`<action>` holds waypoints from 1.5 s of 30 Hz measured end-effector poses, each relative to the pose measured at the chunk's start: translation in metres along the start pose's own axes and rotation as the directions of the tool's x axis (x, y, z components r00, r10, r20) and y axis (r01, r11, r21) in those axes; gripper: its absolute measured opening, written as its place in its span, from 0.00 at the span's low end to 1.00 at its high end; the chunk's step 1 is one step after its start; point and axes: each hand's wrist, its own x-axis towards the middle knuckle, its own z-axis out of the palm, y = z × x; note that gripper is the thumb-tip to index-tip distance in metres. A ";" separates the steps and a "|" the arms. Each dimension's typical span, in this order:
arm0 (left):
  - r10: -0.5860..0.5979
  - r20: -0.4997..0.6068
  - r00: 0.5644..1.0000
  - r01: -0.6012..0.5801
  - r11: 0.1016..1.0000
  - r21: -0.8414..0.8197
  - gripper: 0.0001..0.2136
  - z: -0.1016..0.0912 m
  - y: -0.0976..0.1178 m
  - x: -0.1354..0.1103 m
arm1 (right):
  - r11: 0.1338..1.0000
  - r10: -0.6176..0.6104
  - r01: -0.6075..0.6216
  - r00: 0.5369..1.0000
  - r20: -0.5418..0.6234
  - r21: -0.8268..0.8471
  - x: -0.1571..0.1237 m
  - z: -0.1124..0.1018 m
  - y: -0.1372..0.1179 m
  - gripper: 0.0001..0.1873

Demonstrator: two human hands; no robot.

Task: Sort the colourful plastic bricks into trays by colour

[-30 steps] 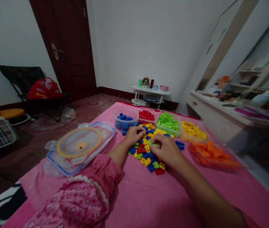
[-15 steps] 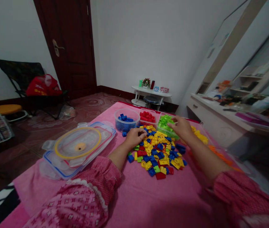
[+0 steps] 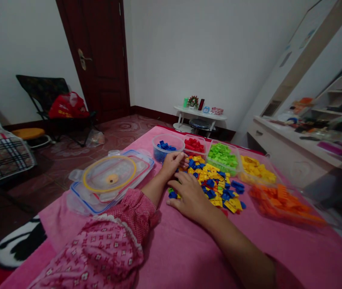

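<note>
A mixed pile of plastic building bricks (image 3: 216, 180), mostly yellow and blue, lies on the pink cloth (image 3: 183, 245). My left hand (image 3: 172, 163) is at the pile's far left edge, just in front of the round tub of blue bricks (image 3: 166, 146). Its fingers are bent together, and I cannot make out what is between them. Lower and closer to me, my right hand (image 3: 190, 196) reaches over the left side of the pile. Its thumb and fingers are apart, with a few bricks beside them, and no held brick shows.
Behind and right of the pile stand clear boxes of red bricks (image 3: 195, 145), green bricks (image 3: 223, 155), yellow bricks (image 3: 257, 169) and orange bricks (image 3: 285, 202). Stacked container lids (image 3: 110, 178) lie at the left. A white dresser (image 3: 291, 148) stands to the right.
My right hand has moved from the green box left and nearer to me, over the pile. My left hand has stayed by the blue tub. The view has shifted slightly.
</note>
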 end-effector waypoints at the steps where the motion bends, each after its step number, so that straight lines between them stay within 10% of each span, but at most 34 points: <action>1: -0.006 0.006 1.000 0.006 1.000 -0.012 0.18 0.000 0.001 0.000 | 1.000 0.003 -0.003 1.000 0.009 -0.026 -0.001 0.001 0.001 0.23; 10: 0.005 0.101 0.995 -0.016 0.994 0.112 0.19 0.007 0.001 -0.004 | 0.986 -0.113 0.123 0.990 0.090 -0.111 -0.004 -0.013 0.010 0.06; 22: 0.085 0.212 0.974 -0.158 0.922 0.353 0.15 0.014 -0.002 -0.008 | 0.948 0.318 -0.318 0.944 -0.086 0.012 -0.021 -0.054 0.091 0.12; 28: 0.085 0.228 0.970 -0.161 0.926 0.342 0.15 0.013 0.003 -0.009 | 0.973 0.223 -0.213 0.966 -0.128 0.083 -0.017 -0.052 0.065 0.11; 36: 0.112 0.221 0.969 -0.194 0.897 0.396 0.15 0.015 0.007 -0.009 | 0.968 0.146 -0.115 0.981 0.129 -0.221 -0.012 -0.025 0.028 0.08; 45: 0.154 0.323 0.934 -0.337 0.681 0.650 0.13 0.016 0.013 -0.008 | 0.945 0.162 -0.110 0.976 0.149 -0.308 -0.012 -0.026 0.026 0.09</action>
